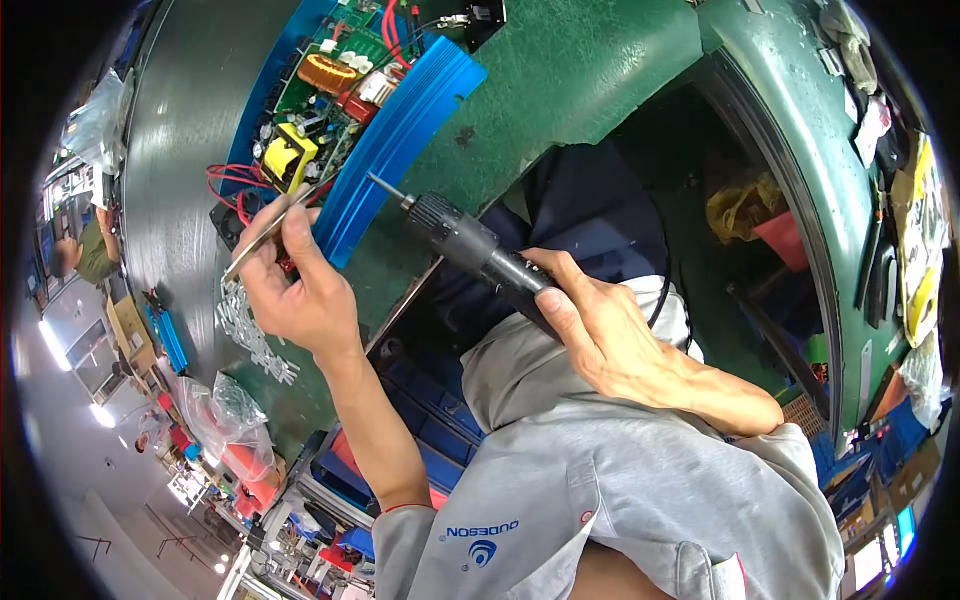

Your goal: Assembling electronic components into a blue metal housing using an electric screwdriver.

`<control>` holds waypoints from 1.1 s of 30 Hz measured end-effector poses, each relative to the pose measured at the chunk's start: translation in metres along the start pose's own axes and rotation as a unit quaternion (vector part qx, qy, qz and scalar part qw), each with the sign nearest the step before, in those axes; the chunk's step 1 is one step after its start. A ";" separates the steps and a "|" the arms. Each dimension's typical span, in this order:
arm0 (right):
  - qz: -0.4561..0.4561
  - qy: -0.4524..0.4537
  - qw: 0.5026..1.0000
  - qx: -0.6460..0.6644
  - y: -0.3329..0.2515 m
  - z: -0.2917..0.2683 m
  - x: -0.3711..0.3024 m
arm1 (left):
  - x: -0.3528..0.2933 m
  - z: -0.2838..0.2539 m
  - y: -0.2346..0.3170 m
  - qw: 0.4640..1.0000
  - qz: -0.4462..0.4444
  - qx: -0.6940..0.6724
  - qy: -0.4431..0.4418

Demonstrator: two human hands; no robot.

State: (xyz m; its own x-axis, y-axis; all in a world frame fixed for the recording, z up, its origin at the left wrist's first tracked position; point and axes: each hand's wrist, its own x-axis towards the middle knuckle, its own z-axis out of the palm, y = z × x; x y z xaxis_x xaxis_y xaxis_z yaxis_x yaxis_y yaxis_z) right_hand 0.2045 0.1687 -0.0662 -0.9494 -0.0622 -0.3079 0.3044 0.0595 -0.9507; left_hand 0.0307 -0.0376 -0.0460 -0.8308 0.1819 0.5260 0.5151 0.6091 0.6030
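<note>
Driver (470, 245) sits in the right hand (610, 335), fingers and thumb wrapped around the rear of its black body, the bit aimed up and left at the blue case (395, 135). Gripping that far back probably leaves the bit in plain sight. In the head view its tip overlaps the case's outer wall; whether it touches, I cannot tell. The left hand (300, 290) pinches a thin metal strip (262, 245) between thumb and fingers, slantwise by the case's near end, likely so that both ends are free. Whether those fingertips also brace the case is unclear.

The case lies on the bench (560, 80), open side showing its board (295, 97), with a copper coil (325, 72) and a yellow transformer (288, 155); turned so, its insides seem easy to get at. Red wires (392, 35) run out near its far end. Loose silver parts (255, 335) lie heaped beside the left wrist, presumably for quick picking. Beyond them are clear bags (225, 425).
</note>
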 end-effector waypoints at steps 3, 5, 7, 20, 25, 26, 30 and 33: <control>0.007 -0.002 1.000 0.001 -0.002 0.000 0.004 | 0.003 0.003 0.001 1.000 -0.005 -0.006 0.001; 0.010 -0.002 1.000 -0.003 -0.003 -0.002 0.006 | 0.003 0.006 0.002 1.000 -0.002 -0.008 0.004; 0.063 -0.019 0.997 0.040 -0.009 -0.006 0.009 | 0.006 0.007 0.003 1.000 -0.003 -0.003 0.006; 0.232 -0.178 0.863 0.412 0.017 -0.006 0.008 | 0.006 -0.009 0.000 0.997 0.051 -0.041 -0.040; 0.256 -0.207 0.753 0.570 0.018 -0.009 0.006 | 0.011 -0.014 -0.006 0.995 0.062 -0.069 -0.040; 0.263 -0.206 0.754 0.565 0.017 -0.011 0.007 | 0.012 -0.015 -0.006 0.995 0.054 -0.072 -0.037; 0.279 -0.220 0.695 0.625 0.013 -0.014 0.008 | 0.015 -0.016 -0.009 0.992 0.048 -0.094 -0.063; 0.280 -0.219 0.671 0.651 0.012 -0.013 0.005 | 0.017 -0.017 -0.011 0.991 0.051 -0.094 -0.075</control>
State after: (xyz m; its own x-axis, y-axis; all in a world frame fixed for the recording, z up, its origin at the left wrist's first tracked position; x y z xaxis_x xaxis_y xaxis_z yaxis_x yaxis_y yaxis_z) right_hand 0.2025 0.1818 -0.0790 -0.6303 -0.6970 -0.3418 0.6845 -0.7067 0.1789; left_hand 0.0151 -0.0542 -0.0335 -0.7867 0.3573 0.5035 0.6170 0.4288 0.6599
